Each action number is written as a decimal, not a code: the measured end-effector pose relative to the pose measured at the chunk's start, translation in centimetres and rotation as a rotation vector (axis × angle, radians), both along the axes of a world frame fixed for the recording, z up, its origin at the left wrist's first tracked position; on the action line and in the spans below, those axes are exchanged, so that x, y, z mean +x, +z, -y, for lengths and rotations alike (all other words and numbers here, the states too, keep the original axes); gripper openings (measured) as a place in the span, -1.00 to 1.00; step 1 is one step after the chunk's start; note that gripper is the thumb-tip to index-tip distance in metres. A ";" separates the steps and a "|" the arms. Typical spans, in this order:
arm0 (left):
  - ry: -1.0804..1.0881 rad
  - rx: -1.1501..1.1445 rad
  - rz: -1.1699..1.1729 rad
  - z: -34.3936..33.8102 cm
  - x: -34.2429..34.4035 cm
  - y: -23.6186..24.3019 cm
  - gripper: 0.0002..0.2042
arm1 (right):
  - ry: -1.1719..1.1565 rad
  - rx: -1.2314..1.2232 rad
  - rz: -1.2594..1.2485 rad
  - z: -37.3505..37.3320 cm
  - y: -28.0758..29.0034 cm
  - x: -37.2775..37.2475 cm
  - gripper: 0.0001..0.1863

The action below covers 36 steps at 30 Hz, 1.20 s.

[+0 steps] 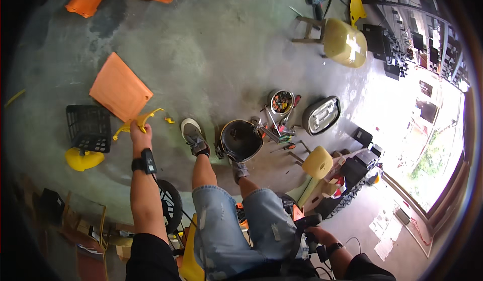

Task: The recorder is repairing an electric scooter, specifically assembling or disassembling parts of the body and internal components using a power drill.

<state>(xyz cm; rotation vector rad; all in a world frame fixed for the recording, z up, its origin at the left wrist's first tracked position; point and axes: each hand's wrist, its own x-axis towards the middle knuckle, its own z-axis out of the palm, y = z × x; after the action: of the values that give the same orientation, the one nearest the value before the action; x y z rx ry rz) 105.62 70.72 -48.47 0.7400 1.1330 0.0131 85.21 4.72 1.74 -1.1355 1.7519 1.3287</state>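
Note:
My left hand (140, 134) is stretched forward and closed around a curved yellow plastic part (147, 116), held low over the floor. Just beyond that hand lies a flat orange panel (121, 86). A small yellow piece (169, 120) sits to its right. To its left are a black plastic crate (89, 125) and a rounded yellow part (83, 159). At the lower right, my right hand (318, 235) is beside my thigh against a black grip-like object (305, 224). Its fingers are partly hidden, so I cannot tell whether they grasp it.
By my feet stand a round black container (241, 140) and a metal bowl (282, 102) of small hardware. Loose hand tools (275, 130) and a dark oval part (321, 115) lie nearby. Stools (344, 43) stand at right. A wheel (170, 205) is below my left forearm.

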 end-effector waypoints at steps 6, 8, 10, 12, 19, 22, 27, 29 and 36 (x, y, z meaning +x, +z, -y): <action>-0.045 0.027 -0.127 9.4 -0.9 18.1 -0.60 | 0.217 0.049 0.139 6.2 -1.9 2.4 -0.74; -0.311 0.280 -0.272 13.0 -2.2 23.7 -0.54 | 0.496 0.037 0.150 8.1 -4.5 3.7 -0.69; -0.455 0.500 -0.265 17.6 -4.8 28.3 -0.41 | 0.816 0.090 0.218 10.3 -7.3 6.1 -0.62; -0.648 0.792 -0.174 22.2 -8.7 32.3 -0.31 | 1.183 0.067 0.441 11.5 -10.5 8.4 -0.50; -0.892 0.845 -0.277 41.2 -19.0 39.9 -0.78 | 1.382 -0.091 0.779 11.8 -10.9 13.8 -0.52; -0.822 0.795 -0.298 46.7 -21.4 42.3 -0.79 | 1.034 0.166 0.686 12.7 -7.1 14.0 -0.62; -0.825 0.976 -0.312 48.6 -27.1 46.1 -0.78 | 1.107 0.309 0.696 15.2 -4.7 12.2 -0.71; -0.871 0.949 -0.394 48.3 -31.0 46.2 -0.77 | 1.083 0.251 0.741 17.6 -4.2 10.5 -0.68; -0.957 0.985 -0.429 46.3 -47.5 43.6 -0.80 | 1.161 0.008 0.635 31.2 -0.6 1.2 -0.61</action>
<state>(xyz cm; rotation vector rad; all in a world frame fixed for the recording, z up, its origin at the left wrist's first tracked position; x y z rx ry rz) 58.15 24.41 -4.83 2.1962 1.0310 -0.4391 86.42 -26.44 1.17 -2.3995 0.5519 1.2733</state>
